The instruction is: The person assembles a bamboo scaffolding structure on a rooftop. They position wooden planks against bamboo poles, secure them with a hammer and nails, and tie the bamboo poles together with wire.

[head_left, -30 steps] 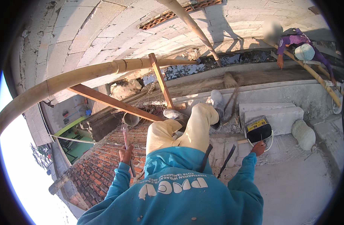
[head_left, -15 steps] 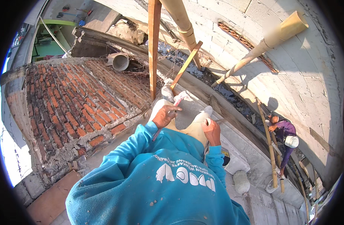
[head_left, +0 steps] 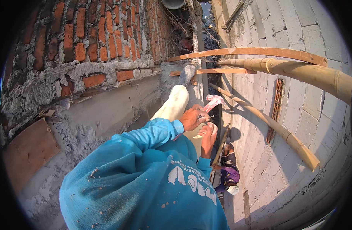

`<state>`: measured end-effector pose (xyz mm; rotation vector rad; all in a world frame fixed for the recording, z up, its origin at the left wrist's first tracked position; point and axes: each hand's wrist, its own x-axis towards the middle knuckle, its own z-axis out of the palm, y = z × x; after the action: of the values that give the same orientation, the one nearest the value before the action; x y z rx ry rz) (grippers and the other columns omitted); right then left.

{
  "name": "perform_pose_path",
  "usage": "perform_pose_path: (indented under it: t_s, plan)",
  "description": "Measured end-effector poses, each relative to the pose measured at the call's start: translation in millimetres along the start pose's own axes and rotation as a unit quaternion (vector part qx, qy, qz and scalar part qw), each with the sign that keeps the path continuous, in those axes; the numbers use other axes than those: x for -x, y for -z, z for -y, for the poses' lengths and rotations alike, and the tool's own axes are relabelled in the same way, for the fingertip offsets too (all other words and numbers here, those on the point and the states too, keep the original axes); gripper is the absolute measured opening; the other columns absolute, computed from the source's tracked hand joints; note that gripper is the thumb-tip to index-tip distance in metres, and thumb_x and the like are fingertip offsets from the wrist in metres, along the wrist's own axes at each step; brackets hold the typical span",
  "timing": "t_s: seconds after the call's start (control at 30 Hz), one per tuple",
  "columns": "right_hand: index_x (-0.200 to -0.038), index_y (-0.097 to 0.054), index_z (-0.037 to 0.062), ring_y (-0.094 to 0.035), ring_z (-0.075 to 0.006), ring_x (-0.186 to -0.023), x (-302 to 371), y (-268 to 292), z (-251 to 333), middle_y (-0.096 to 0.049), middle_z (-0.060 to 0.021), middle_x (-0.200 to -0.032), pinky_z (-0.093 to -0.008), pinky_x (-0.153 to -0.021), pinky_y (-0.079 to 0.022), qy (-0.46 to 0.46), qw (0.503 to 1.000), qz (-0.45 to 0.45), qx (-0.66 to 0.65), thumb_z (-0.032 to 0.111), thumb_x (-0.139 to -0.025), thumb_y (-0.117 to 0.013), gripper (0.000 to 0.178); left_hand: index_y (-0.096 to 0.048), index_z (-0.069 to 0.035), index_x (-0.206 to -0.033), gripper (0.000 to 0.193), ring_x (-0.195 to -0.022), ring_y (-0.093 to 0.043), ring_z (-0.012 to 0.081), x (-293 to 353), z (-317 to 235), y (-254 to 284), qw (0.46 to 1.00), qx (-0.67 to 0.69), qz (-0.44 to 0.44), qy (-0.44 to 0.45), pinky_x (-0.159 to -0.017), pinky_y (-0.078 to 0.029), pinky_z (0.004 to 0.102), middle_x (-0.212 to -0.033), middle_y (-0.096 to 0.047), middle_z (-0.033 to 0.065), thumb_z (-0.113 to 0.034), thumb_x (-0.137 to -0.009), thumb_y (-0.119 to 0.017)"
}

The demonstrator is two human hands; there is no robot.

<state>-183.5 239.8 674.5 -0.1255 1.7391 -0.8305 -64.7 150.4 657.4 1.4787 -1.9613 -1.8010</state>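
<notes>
My left hand [head_left: 193,118] is closed around a hammer [head_left: 214,102] whose pinkish-red handle and head carry whitish crust. The handle's far end shows below my wrist. A thin nail [head_left: 210,116] sticks out from the fingers of the same hand. Just below it, my right hand [head_left: 209,135] is pinched, its fingertips close to the left hand's. What the right fingers hold is too small to make out. Both hands are in front of my lap, over my cream trousers [head_left: 173,100]. My grey-covered foot [head_left: 187,75] rests on a narrow ledge.
A rough brick wall [head_left: 93,34] rises at left, a pale block wall [head_left: 291,50] at right. Wooden battens [head_left: 245,51] and bamboo poles [head_left: 310,74] cross the gap ahead. A co-worker in purple [head_left: 230,175] is lower down, beside a bamboo pole. A brown board [head_left: 32,151] lies left.
My hands have come together from well apart, the right one moving toward the left. The view has turned, with the brick wall nearer and the co-worker now below my right hand.
</notes>
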Motion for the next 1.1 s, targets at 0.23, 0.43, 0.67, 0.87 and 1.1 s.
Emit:
perform_pose_path:
  t_s: [0.23,0.43,0.67,0.87,1.1]
  plan:
    - [-0.147,-0.022,0.0016,-0.049,-0.0191,-0.116,-23,-64,20,-0.042,-0.0142,-0.134,-0.0359,-0.093,-0.047,0.101,0.974,0.200,-0.021,0.021,-0.090,-0.052,0.067,-0.071,-0.010,-0.101,0.019,-0.106,-0.057,0.0384,-57,-5,38,0.964,0.156,-0.215,-0.025,-0.091,-0.047,0.0455,-0.120,-0.053,0.0186,-0.024,-0.088,-0.068]
    - [-0.151,-0.019,0.0086,-0.056,-0.0106,-0.077,-79,-116,54,-0.051,-0.0071,-0.112,-0.0220,-0.056,-0.046,0.098,0.981,0.148,0.083,0.015,-0.086,-0.062,0.078,-0.072,-0.003,-0.101,0.029,-0.116,-0.055,0.0319,-107,19,92,0.940,0.258,-0.219,0.043,-0.099,-0.043,0.0385,-0.132,-0.051,0.0173,-0.029,-0.089,-0.066]
    - [-0.124,-0.046,0.0036,-0.045,-0.0060,-0.053,-158,-163,92,-0.048,0.0015,-0.071,-0.0202,-0.045,-0.037,-0.024,0.971,0.222,0.089,0.037,-0.091,-0.067,0.051,-0.064,-0.001,-0.093,0.033,-0.123,-0.051,0.0219,-146,175,144,0.825,0.398,-0.377,0.140,-0.099,-0.040,0.0335,-0.129,-0.058,0.0184,-0.033,-0.092,-0.060]
    - [-0.114,-0.052,0.0005,-0.049,-0.0075,-0.053,-274,-238,114,-0.053,-0.0020,-0.070,-0.0232,-0.044,-0.041,0.063,0.922,0.294,0.244,0.020,-0.097,-0.053,0.026,-0.057,-0.002,-0.104,0.038,-0.099,-0.062,0.0323,-241,312,140,0.879,0.223,-0.373,0.198,-0.088,-0.044,0.0417,-0.114,-0.065,0.0167,-0.037,-0.097,-0.043]
    - [-0.142,-0.035,0.0057,-0.054,-0.0086,-0.057,-381,-327,121,-0.061,-0.0064,-0.084,-0.0253,-0.047,-0.049,0.052,0.895,0.309,0.318,0.007,-0.096,-0.048,0.048,-0.057,-0.011,-0.108,0.026,-0.090,-0.062,0.0433,-370,400,136,0.953,0.036,-0.282,0.105,-0.109,-0.028,0.0614,-0.089,-0.066,0.0217,-0.028,-0.093,-0.045]
